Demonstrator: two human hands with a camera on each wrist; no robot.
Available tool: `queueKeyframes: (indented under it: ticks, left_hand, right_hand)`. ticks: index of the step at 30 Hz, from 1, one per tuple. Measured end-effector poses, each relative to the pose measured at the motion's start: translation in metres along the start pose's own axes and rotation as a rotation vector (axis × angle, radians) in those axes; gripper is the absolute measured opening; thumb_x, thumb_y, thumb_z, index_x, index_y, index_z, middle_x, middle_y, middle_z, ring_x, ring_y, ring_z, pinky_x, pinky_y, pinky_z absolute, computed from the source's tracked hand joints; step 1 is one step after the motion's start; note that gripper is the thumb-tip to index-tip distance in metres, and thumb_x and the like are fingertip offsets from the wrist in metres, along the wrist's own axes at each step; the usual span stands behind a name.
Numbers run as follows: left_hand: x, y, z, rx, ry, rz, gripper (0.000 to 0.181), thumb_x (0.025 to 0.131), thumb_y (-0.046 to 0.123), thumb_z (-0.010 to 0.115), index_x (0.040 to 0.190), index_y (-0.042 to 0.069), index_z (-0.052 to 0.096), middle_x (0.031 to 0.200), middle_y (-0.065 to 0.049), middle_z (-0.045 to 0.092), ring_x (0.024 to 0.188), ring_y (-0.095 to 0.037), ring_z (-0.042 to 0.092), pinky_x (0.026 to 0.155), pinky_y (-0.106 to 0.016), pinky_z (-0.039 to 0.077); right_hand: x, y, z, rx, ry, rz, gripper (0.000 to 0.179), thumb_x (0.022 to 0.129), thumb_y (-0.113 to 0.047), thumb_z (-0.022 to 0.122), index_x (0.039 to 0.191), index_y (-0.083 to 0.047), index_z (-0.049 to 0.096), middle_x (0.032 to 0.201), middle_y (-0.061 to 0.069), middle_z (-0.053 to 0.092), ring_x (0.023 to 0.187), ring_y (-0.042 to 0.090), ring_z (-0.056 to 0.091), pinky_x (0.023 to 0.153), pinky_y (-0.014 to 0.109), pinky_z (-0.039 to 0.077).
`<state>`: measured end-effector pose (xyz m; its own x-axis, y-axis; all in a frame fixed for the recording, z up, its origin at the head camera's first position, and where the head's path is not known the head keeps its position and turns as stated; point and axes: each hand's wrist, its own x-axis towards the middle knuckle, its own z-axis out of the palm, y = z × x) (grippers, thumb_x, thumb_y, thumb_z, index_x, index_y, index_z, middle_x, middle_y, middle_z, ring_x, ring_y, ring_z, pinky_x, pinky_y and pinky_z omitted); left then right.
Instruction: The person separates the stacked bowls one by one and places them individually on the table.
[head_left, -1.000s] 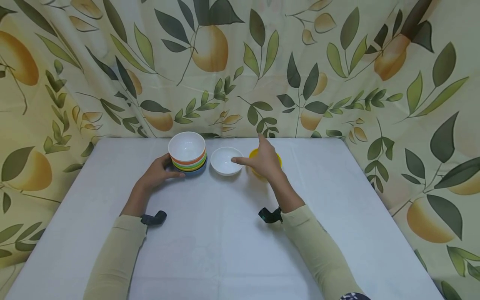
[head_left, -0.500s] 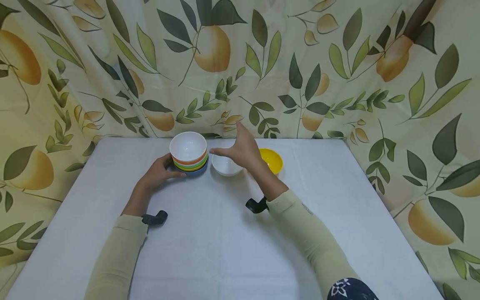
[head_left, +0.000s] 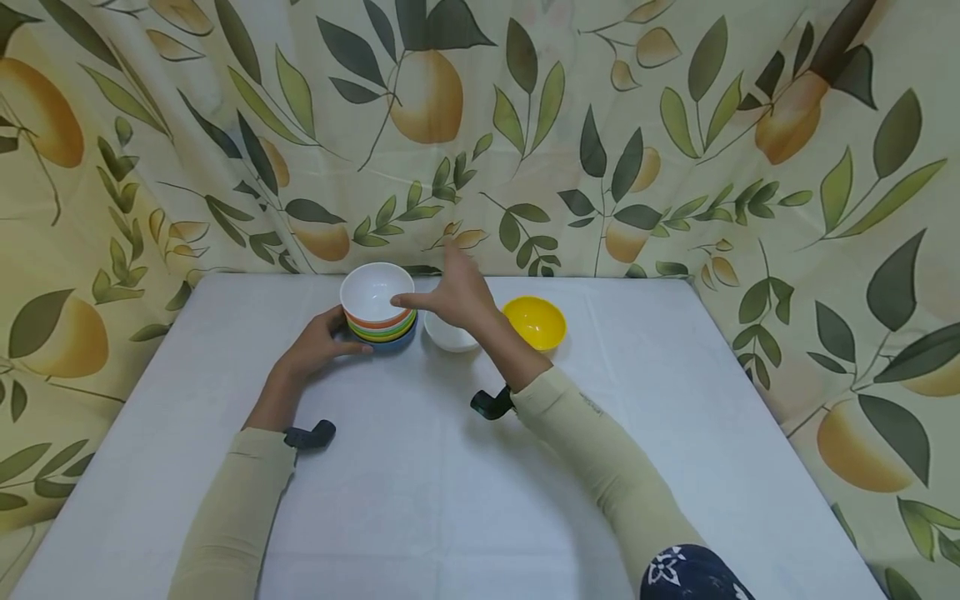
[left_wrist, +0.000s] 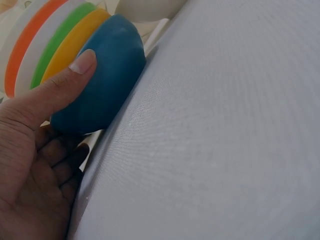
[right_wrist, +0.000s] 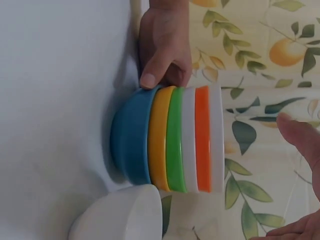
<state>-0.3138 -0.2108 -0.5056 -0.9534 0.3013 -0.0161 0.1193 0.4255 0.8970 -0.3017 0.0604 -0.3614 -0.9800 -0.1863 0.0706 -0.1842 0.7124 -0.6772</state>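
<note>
A stack of nested bowls (head_left: 377,292) stands at the back left of the table, white on top, then orange, white, green and yellow bands. A blue bowl (right_wrist: 131,137) forms its bottom. My left hand (head_left: 311,343) holds the stack from the left, with its thumb (left_wrist: 82,62) against the blue bowl. My right hand (head_left: 459,292) is spread, its thumb overlapping the top white bowl's rim in the head view. In the right wrist view, that thumb (right_wrist: 297,135) stands apart from the stack. Beneath the right hand, a single white bowl (head_left: 450,337) is partly hidden.
A yellow bowl (head_left: 536,323) sits to the right of the single white bowl. A white cloth covers the table (head_left: 420,467). Behind its back edge hangs a curtain (head_left: 600,83) printed with fruit and leaves.
My right hand has moved left, from over the yellow bowl, across the single white bowl, to the stack's right side. The left hand has kept its place on the stack.
</note>
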Motion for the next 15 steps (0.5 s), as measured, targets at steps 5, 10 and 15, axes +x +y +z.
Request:
queueKeyframes:
  ticks: [5, 10, 15]
  left_hand:
    - [0.0, -0.001, 0.002, 0.0, 0.001, -0.013, 0.107, 0.084, 0.024, 0.092, 0.166, 0.004, 0.027, 0.169, -0.018, 0.03, 0.158, -0.038, 0.021, 0.128, -0.055, 0.019]
    - [0.0, -0.001, 0.002, 0.001, 0.0, -0.008, 0.107, 0.083, 0.023, 0.092, 0.166, 0.003, 0.027, 0.169, -0.018, 0.03, 0.157, -0.038, 0.022, 0.128, -0.055, 0.019]
    - [0.0, 0.0, 0.0, 0.012, 0.004, 0.0, 0.106, 0.083, 0.023, 0.092, 0.166, 0.005, 0.027, 0.169, -0.018, 0.031, 0.157, -0.039, 0.022, 0.128, -0.056, 0.02]
  right_hand:
    - [0.006, -0.004, 0.007, -0.006, -0.026, 0.004, 0.125, 0.076, -0.054, 0.093, 0.165, 0.0, 0.025, 0.169, 0.016, 0.032, 0.152, 0.034, 0.035, 0.121, 0.05, 0.038]
    - [0.012, -0.007, 0.015, -0.012, -0.05, 0.014, 0.123, 0.075, -0.054, 0.093, 0.165, -0.002, 0.027, 0.168, 0.015, 0.034, 0.151, 0.032, 0.038, 0.12, 0.049, 0.039]
    - [0.018, -0.01, 0.026, -0.054, -0.082, -0.002, 0.127, 0.074, -0.059, 0.092, 0.165, -0.001, 0.026, 0.166, 0.016, 0.037, 0.145, 0.032, 0.044, 0.117, 0.048, 0.044]
